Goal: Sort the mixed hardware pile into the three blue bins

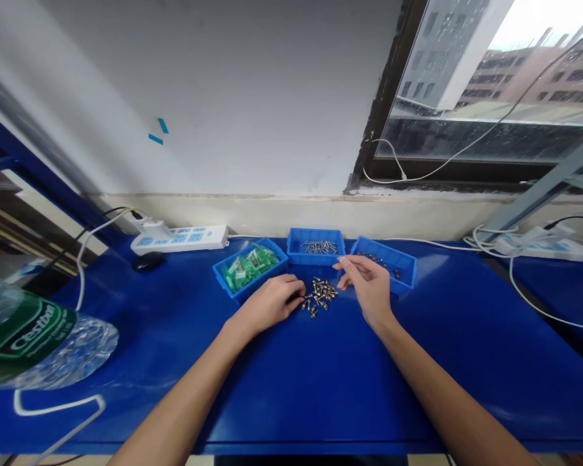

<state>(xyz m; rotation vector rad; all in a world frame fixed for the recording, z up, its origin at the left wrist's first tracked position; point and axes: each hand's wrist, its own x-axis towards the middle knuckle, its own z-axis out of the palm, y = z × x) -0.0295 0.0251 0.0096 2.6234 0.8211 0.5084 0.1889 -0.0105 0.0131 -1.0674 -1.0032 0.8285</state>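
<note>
My left hand [274, 299] rests at the left edge of a loose pile of brass-coloured screws [324, 290] on the blue table [315, 382]. Its fingers are curled, and a small screw [308, 296] shows at the fingertips. To the right of the pile, my right hand [369, 285] is raised in front of the right blue bin [408, 262], thumb and index finger pinched together. Anything between them is too small to make out. That bin contains several small dark metal pieces [394, 273]. Long silver screws [320, 247] lie in the middle blue bin [315, 259].
A third blue bin [238, 296] with green plastic packets [252, 264] stands left of the pile. Behind it are a power strip [184, 239] and a black mouse [148, 261]. A large bottle [43, 336] is at the left. White cables [529, 301] run along the right.
</note>
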